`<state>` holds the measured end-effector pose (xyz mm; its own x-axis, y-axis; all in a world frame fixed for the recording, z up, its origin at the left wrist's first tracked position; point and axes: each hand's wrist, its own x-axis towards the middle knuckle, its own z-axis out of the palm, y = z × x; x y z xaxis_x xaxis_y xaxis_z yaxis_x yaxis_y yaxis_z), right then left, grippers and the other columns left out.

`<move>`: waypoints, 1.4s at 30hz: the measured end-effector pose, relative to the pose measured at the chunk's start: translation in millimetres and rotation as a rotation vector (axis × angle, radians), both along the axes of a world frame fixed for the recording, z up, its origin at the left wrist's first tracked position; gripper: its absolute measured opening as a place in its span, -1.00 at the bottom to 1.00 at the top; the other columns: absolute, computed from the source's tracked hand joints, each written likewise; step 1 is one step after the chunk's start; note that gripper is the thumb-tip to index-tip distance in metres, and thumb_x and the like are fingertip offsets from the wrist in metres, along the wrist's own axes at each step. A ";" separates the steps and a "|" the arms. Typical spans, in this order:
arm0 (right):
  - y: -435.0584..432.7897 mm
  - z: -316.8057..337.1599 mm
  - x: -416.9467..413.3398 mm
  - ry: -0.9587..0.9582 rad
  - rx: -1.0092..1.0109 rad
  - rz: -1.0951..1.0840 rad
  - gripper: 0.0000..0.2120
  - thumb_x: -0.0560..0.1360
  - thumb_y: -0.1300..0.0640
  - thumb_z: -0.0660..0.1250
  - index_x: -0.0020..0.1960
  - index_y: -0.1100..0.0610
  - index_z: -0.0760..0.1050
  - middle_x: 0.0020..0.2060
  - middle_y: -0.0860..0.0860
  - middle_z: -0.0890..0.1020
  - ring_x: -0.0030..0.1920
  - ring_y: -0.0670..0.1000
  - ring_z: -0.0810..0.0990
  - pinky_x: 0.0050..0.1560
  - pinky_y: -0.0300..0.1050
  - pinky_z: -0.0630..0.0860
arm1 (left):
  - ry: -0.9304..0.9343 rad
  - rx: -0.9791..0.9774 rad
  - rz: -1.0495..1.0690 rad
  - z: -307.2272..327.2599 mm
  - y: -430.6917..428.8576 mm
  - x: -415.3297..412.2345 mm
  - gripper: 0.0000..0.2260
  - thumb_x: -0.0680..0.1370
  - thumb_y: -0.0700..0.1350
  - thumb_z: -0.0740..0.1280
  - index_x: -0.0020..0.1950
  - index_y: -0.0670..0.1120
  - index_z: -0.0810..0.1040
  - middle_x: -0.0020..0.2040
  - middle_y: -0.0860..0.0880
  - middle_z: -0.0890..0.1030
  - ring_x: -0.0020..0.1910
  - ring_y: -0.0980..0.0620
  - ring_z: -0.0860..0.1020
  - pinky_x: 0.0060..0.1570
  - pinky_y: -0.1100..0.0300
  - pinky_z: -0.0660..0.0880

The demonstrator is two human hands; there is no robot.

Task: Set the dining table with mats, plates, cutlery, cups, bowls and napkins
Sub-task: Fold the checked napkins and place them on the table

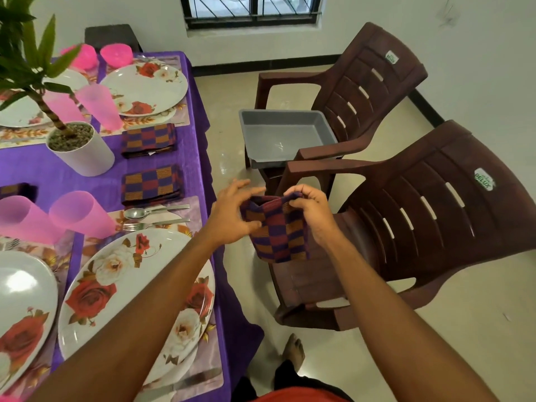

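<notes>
Both my hands hold a checked purple, red and orange napkin in the air, just right of the table edge and above a chair seat. My right hand pinches its top edge. My left hand grips its left side with thumb and fingers. On the purple tablecloth lie two folded napkins of the same pattern, one near the spoon and fork, one farther back. Floral plates sit on mats, and pink cups stand beside them.
Two brown plastic chairs stand right of the table. A grey plastic tub sits on the farther chair's seat. A potted plant in a white pot stands mid-table. Pink bowls are at the far end. My bare foot is on the tiled floor.
</notes>
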<state>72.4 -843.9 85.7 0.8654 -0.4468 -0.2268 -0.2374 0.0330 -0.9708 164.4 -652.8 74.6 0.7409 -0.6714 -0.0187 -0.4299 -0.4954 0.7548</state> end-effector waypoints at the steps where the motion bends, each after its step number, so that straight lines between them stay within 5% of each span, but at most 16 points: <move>1: -2.5 2.4 -0.1 -0.002 -0.019 0.056 -0.65 0.50 0.46 0.19 -0.13 0.09 0.63 -0.18 0.03 0.68 -0.07 0.07 0.64 0.00 -0.02 0.58 | -0.034 0.044 -0.076 0.5 -3.9 -1.2 -0.47 0.37 0.10 0.49 0.33 0.12 0.53 0.40 0.03 0.43 0.42 -0.05 0.33 0.36 -0.15 0.30; 3: -5.6 5.9 -0.7 -0.003 -0.066 0.151 -0.66 0.51 0.46 0.19 -0.12 0.11 0.62 -0.19 0.02 0.68 -0.09 0.03 0.65 -0.04 -0.11 0.59 | -0.013 0.058 -0.146 5.1 -13.5 -6.4 -0.67 0.47 0.13 0.44 0.18 0.03 0.63 0.12 0.05 0.61 0.14 0.04 0.55 0.16 -0.09 0.54; 6: -14.8 5.7 -3.5 0.007 -0.101 0.205 -0.65 0.52 0.46 0.21 -0.14 0.08 0.63 -0.22 -0.01 0.69 -0.12 0.00 0.66 -0.09 -0.14 0.60 | 0.134 0.042 -0.116 7.8 -20.8 -8.8 -0.84 0.56 0.00 0.42 0.07 -0.03 0.68 -0.13 0.08 0.68 -0.13 0.09 0.64 -0.11 0.06 0.64; 11: -41.9 -1.3 -12.2 -0.022 -0.007 0.150 -0.67 0.51 0.49 0.22 -0.12 0.12 0.62 -0.17 0.05 0.68 -0.10 0.00 0.65 -0.08 -0.14 0.57 | 0.422 -0.183 0.093 3.8 -17.2 -11.6 -0.88 0.48 -0.12 0.50 -0.01 -0.10 0.70 -0.17 0.03 0.73 -0.14 0.07 0.70 -0.21 0.28 0.59; 16: -51.5 -7.4 -15.3 -0.078 0.150 0.113 -0.68 0.51 0.51 0.21 -0.04 0.17 0.61 -0.15 0.08 0.68 -0.09 0.04 0.66 -0.10 -0.11 0.60 | 0.775 -0.456 0.327 2.1 -24.8 -21.0 -0.79 0.53 -0.20 0.44 0.14 -0.20 0.62 0.03 -0.14 0.71 0.05 -0.10 0.67 0.01 0.05 0.61; 20: -56.3 -13.6 -18.6 -0.119 0.333 0.052 -0.73 0.51 0.43 0.29 0.12 0.17 0.57 -0.07 0.07 0.69 -0.05 0.04 0.66 -0.06 -0.10 0.60 | 0.791 -0.511 0.341 8.4 -37.2 -24.5 -0.79 0.60 -0.17 0.35 0.23 -0.14 0.55 0.06 -0.13 0.69 0.07 -0.09 0.66 0.03 0.03 0.62; 25: -43.4 -31.7 -27.0 0.025 0.240 0.178 -0.71 0.56 0.33 0.34 0.27 0.19 0.54 0.10 0.10 0.71 0.09 0.10 0.69 0.00 -0.05 0.61 | 0.817 -0.596 0.443 18.6 -43.3 -14.5 -0.81 0.64 -0.12 0.29 0.24 -0.09 0.51 0.03 -0.05 0.70 -0.01 -0.02 0.69 -0.11 0.11 0.64; 30: -28.4 -29.6 -25.0 -0.016 0.404 0.011 -0.77 0.60 0.30 0.30 0.24 0.17 0.55 0.05 0.09 0.72 0.05 0.10 0.71 -0.06 -0.02 0.66 | 0.849 -0.495 0.496 -11.7 -30.9 -25.7 -0.67 0.61 -0.02 0.34 0.35 -0.04 0.44 0.16 -0.03 0.67 0.13 -0.05 0.66 0.05 -0.06 0.62; 35: -28.5 -36.8 -20.7 0.052 0.366 -0.093 -0.76 0.62 0.27 0.28 0.24 0.04 0.50 0.01 0.02 0.73 0.04 0.08 0.71 -0.13 -0.04 0.66 | 0.716 -0.412 0.468 -26.0 -35.2 -46.7 -0.43 0.54 -0.12 0.44 0.46 0.08 0.25 0.17 0.01 0.63 0.07 0.02 0.66 -0.03 0.07 0.66; 39: -33.5 -41.3 -18.8 0.107 0.327 -0.168 -0.59 0.62 0.28 0.29 0.36 -0.11 0.38 -0.04 0.03 0.74 -0.01 0.06 0.73 -0.11 0.03 0.68 | 0.699 -0.357 0.362 -25.3 -36.5 -44.1 -0.46 0.48 -0.33 0.46 0.35 0.05 0.41 0.16 -0.03 0.63 0.11 0.00 0.65 -0.08 0.10 0.66; 42: -35.5 -41.4 -18.3 0.121 0.286 -0.157 -0.66 0.61 0.29 0.31 0.32 -0.01 0.49 0.02 0.08 0.70 0.03 0.11 0.71 -0.12 -0.01 0.66 | 0.691 -0.266 0.273 -28.3 -31.0 -37.7 -0.50 0.43 -0.39 0.48 0.30 -0.05 0.49 0.18 -0.08 0.61 0.17 -0.05 0.62 0.02 0.05 0.65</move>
